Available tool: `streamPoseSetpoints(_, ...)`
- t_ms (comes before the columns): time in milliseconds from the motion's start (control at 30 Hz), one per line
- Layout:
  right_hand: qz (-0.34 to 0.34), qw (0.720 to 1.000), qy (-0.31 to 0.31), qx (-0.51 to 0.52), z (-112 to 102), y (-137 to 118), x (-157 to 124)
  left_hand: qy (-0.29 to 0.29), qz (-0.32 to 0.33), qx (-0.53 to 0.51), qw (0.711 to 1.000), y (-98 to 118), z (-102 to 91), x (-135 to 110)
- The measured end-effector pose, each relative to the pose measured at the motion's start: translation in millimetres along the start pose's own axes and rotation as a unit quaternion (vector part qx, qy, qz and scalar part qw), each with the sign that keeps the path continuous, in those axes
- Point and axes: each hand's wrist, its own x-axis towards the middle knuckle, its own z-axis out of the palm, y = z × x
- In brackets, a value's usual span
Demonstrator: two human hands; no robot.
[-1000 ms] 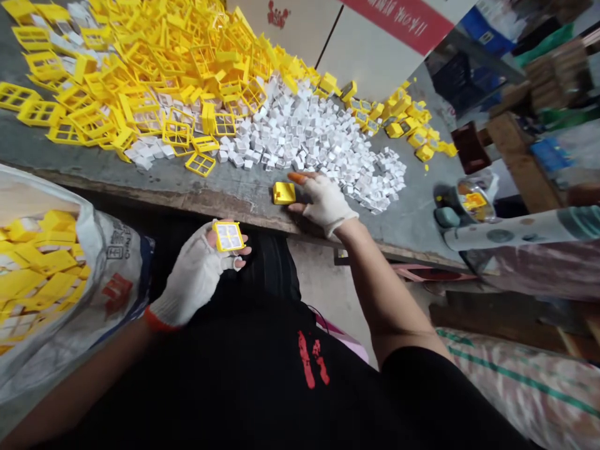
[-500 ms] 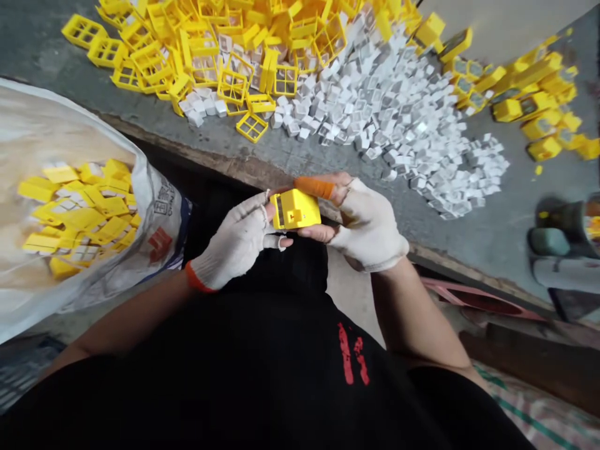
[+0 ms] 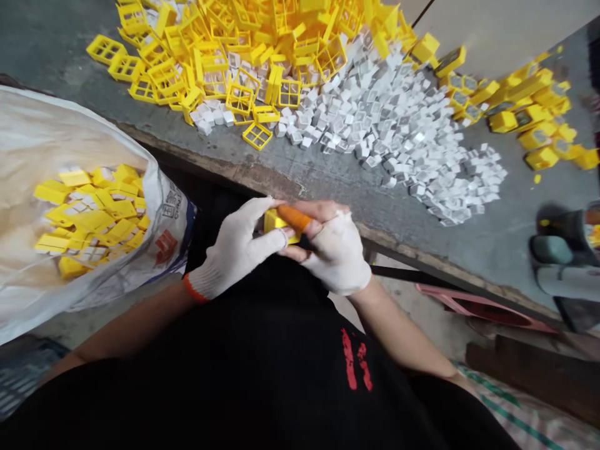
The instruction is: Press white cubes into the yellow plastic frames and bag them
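Close to my body, over my lap, both hands are wrapped round one small yellow plastic housing (image 3: 272, 221). My left hand (image 3: 241, 240), in a white fingerless glove with an orange cuff, grips it from the left, thumb across its near side. My right hand (image 3: 335, 250), gloved the same way, closes on it from the right, and orange tape covers one finger. Fingers hide most of the housing, so I cannot tell if a white piece sits inside. Beyond the hands on the bench lie a heap of yellow frames (image 3: 257, 134) and a pile of small white cubes (image 3: 375, 125).
On the left stands a white woven sack (image 3: 164, 187) holding several yellow and white pieces (image 3: 100, 219). More yellow housings (image 3: 539, 156) lie at the far right of the grey bench (image 3: 300, 172). A pink plastic object (image 3: 487, 306) is below the bench edge at right.
The hands have drawn together round the yellow housing, which is now mostly covered. My right hand moved left and slightly nearer. The whole view has shifted a little.
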Motion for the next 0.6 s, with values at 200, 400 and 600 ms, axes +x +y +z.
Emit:
streamPoseSetpoints(200, 0.183, 0.931, 0.028, 0.313, 3, 3, 6, 0.029, 0.110, 0.045, 0.992, 6, 3.0, -7)
streamPoseSetpoints(400, 0.267, 0.864, 0.068, 0.422, 13, -14, 8, 0.066, 0.004, -0.010, 0.998, 22, 4.2, -12)
streamPoseSetpoints(600, 0.227, 0.875, 0.025, 0.426, 16, -19, 9, 0.016, -0.075, -0.290, 0.954, 21, 4.0, 1)
